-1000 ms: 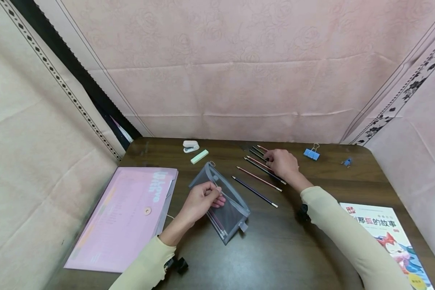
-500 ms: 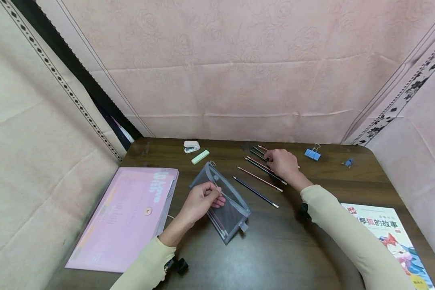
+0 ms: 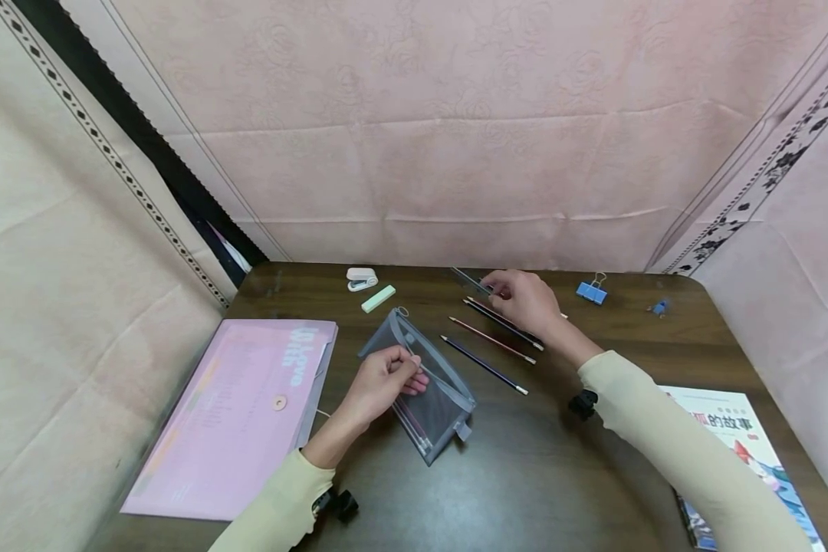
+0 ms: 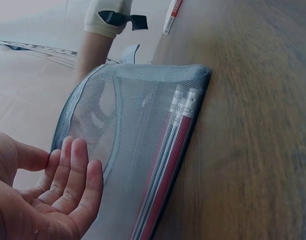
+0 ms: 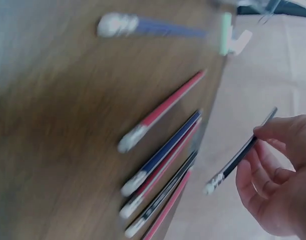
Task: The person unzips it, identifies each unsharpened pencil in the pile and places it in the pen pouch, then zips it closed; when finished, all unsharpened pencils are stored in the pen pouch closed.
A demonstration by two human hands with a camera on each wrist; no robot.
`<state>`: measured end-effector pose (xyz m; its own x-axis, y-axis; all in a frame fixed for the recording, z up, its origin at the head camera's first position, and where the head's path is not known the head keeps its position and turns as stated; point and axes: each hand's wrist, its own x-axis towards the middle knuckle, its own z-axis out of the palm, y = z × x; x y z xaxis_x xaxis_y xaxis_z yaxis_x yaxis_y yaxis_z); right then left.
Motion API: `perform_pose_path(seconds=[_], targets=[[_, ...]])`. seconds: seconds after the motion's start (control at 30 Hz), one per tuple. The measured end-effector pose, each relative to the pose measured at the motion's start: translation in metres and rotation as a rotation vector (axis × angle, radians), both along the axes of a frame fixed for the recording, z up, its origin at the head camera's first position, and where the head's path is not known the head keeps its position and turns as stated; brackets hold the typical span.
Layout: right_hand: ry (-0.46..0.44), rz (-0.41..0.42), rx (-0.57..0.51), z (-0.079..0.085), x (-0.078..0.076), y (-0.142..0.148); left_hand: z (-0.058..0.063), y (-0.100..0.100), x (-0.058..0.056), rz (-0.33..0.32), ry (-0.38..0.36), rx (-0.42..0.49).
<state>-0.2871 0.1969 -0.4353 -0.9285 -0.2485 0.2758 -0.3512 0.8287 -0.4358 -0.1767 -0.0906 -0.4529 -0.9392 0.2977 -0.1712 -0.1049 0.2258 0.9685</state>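
My left hand (image 3: 382, 381) pinches the rim of a grey mesh pencil pouch (image 3: 445, 410) and holds its mouth apart. Inside the pouch, red and dark pencils (image 4: 168, 165) with silver ends show through the mesh. At the back of the table, my right hand (image 3: 524, 299) pinches a dark pencil (image 5: 240, 156) between thumb and fingers, raised over the others. Below it several pencils lie side by side, among them a blue one (image 5: 163, 155) and a red one (image 5: 165, 107). Nearer the pouch lies a dark blue pencil (image 3: 483, 365).
A pink folder (image 3: 234, 429) lies at left. Behind the pouch are a white mini stapler (image 3: 362, 279) and a pale green stick (image 3: 378, 299). A blue binder clip (image 3: 591, 292), a small blue object (image 3: 658, 308) and a picture book (image 3: 738, 437) are on the right.
My right hand has lifted the dark pencil from the row and moved slightly left and back. My left hand keeps its hold on the pouch.
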Motion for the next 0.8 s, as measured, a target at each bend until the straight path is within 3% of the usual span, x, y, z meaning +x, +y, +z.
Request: perform_pose_path(seconds=[0.27,0.47,0.63,0.8], targets=[[-0.066,0.155,-0.304,0.017,0.029,-0.027,-0.001,0.0,-0.002,-0.002,0.005,-0.007],[-0.302,0.242,-0.596,0.015,0.044,-0.05,0.0,0.001,-0.003,-0.005,0.011,-0.002],[-0.473,0.236,-0.805,0.006,0.055,-0.068,0.001,0.002,-0.002,-0.012,0.024,0.01],[-0.535,0.186,-0.814,-0.003,0.064,-0.079,0.001,0.002,-0.002,-0.016,0.026,0.008]])
